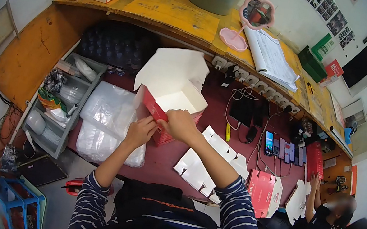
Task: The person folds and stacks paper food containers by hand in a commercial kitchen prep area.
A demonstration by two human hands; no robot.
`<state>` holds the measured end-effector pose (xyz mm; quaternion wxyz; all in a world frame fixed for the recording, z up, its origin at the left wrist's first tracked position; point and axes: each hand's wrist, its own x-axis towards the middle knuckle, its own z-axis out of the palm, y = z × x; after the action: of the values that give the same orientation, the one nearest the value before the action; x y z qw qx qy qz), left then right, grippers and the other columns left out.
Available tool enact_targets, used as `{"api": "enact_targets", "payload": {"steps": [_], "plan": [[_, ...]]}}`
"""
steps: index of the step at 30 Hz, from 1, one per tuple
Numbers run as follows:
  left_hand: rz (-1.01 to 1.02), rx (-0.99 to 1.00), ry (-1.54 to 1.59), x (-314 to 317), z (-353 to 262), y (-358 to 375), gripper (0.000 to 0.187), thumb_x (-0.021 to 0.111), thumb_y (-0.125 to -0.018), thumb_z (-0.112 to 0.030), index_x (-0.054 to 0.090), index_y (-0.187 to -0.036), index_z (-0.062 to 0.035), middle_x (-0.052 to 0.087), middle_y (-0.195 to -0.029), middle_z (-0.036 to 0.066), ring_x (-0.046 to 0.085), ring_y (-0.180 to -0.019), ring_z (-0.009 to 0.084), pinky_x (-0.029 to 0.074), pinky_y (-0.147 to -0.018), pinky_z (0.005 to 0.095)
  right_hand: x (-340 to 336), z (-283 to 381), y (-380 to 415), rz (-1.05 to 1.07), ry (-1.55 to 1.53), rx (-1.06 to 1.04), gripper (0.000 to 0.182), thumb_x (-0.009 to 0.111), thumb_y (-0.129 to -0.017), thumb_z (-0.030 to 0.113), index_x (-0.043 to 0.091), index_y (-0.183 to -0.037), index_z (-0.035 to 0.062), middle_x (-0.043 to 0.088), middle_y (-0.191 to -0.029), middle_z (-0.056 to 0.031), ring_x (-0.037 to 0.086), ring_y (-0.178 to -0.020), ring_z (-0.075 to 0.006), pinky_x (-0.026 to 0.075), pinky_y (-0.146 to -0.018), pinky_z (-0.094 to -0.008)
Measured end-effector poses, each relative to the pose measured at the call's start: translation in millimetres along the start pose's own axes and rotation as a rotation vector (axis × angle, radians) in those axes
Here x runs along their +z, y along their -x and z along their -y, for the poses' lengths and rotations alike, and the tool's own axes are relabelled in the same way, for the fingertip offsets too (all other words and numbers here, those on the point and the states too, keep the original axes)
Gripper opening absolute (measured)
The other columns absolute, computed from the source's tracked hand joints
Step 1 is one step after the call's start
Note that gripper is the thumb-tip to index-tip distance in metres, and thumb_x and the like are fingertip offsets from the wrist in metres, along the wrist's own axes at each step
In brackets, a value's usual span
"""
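An open cardboard box [179, 95], white inside with red on its outer side, sits in front of me on the dark red table. Its large white flap stands raised toward the back. At the near left corner, my left hand [141, 132] pinches the lower edge of a red panel [155, 106] from below. My right hand [180, 124] is closed on the same panel's right end, thumb and fingers close to the left hand's fingertips. Part of the box's near wall is hidden behind my hands.
Clear plastic bags [113, 118] lie to the left, beside a grey divided bin [72, 118]. Flat cardboard blanks [207, 164] and a yellow highlighter [228, 132] lie right, before several phones [283, 149]. At far right a person [328, 214] handles cardboard. A yellow shelf [170, 14] overhangs the back.
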<state>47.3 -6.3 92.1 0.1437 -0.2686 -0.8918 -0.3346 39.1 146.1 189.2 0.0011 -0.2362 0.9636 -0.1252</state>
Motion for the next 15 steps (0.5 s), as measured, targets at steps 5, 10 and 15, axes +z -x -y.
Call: {"api": "enact_targets", "payload": {"steps": [5, 10, 15], "plan": [[-0.218, 0.256, 0.083, 6, 9, -6, 0.009, 0.058, -0.065, -0.004, 0.058, -0.074, -0.0067, 0.055, -0.075, 0.003, 0.057, -0.06, 0.0179, 0.045, -0.049, 0.0274, 19, -2, -1, 0.012, 0.103, 0.108, 0.024, 0.056, -0.074, 0.026, 0.058, -0.067, 0.0032, 0.057, -0.065, -0.0113, 0.057, -0.059, -0.0257, 0.042, -0.06, -0.0358], [-0.176, 0.342, 0.056, 10, 22, -4, 0.01, 0.059, -0.063, -0.003, 0.058, -0.073, -0.006, 0.056, -0.074, 0.003, 0.056, -0.057, 0.0179, 0.045, -0.047, 0.0269, 48, -4, -1, -0.156, 0.252, -0.007, 0.021, 0.058, -0.07, 0.024, 0.057, -0.064, 0.0039, 0.053, -0.061, -0.0084, 0.053, -0.05, -0.0244, 0.041, -0.053, -0.0311], [-0.127, 0.366, 0.098, 7, 24, -10, 0.008, 0.058, -0.064, -0.004, 0.058, -0.072, -0.0062, 0.056, -0.074, 0.003, 0.056, -0.055, 0.019, 0.045, -0.047, 0.0275, 39, -2, -11, 0.141, 0.283, 0.012, 0.015, 0.055, -0.069, 0.018, 0.057, -0.067, 0.0036, 0.056, -0.066, -0.0109, 0.057, -0.057, -0.0257, 0.045, -0.054, -0.0352]]}}
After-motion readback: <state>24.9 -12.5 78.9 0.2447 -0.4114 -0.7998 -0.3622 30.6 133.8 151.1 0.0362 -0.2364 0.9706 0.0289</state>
